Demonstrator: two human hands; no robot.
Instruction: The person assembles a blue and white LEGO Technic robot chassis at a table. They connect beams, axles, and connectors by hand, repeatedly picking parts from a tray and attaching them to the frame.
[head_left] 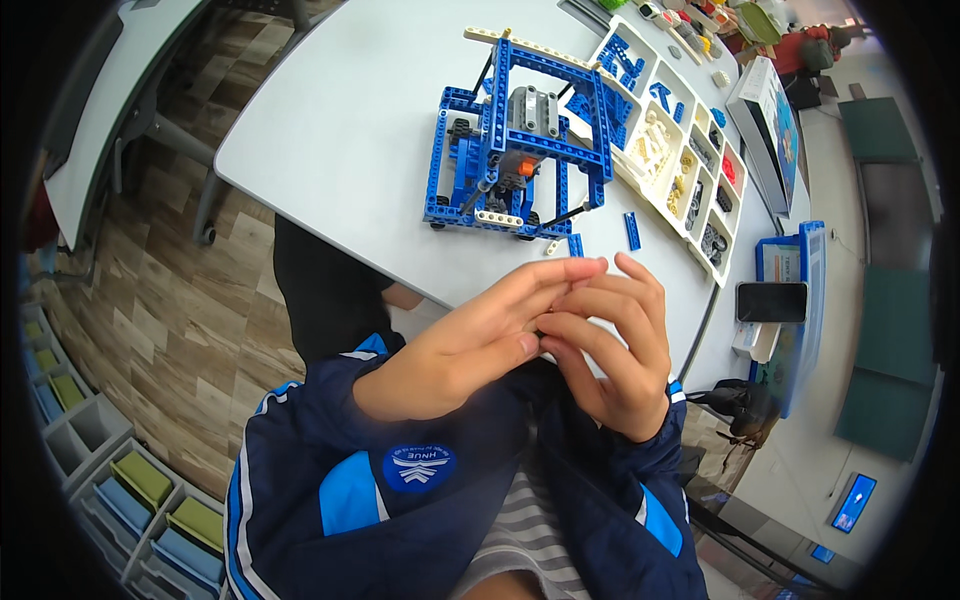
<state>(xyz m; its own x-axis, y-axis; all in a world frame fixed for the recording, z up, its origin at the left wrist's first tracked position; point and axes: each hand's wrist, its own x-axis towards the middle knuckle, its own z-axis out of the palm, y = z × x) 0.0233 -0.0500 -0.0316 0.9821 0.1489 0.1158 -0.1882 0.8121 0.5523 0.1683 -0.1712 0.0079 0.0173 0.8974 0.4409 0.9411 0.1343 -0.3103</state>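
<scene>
My left hand point(455, 350) and my right hand point(615, 345) meet over the near edge of the table, fingertips pressed together. A small dark thing shows between the thumbs and fingers; its kind is mostly hidden. Just beyond the hands stands a model built of blue beams point(522, 140), with a grey motor block point(535, 110), an orange switch point(525, 168) and black axles. Cream beams lie across its top and front. Two loose blue beams lie on the table, one point(632, 231) right of the model and another point(575, 246) partly behind my fingers.
A white sorting tray point(668, 205) with building parts in compartments lies right of the model. Past it stand a white box point(765, 125), a phone point(771, 302) and a blue plastic bin point(812, 300). A person in red point(800, 50) is at the far right. Storage bins point(140, 480) stand lower left.
</scene>
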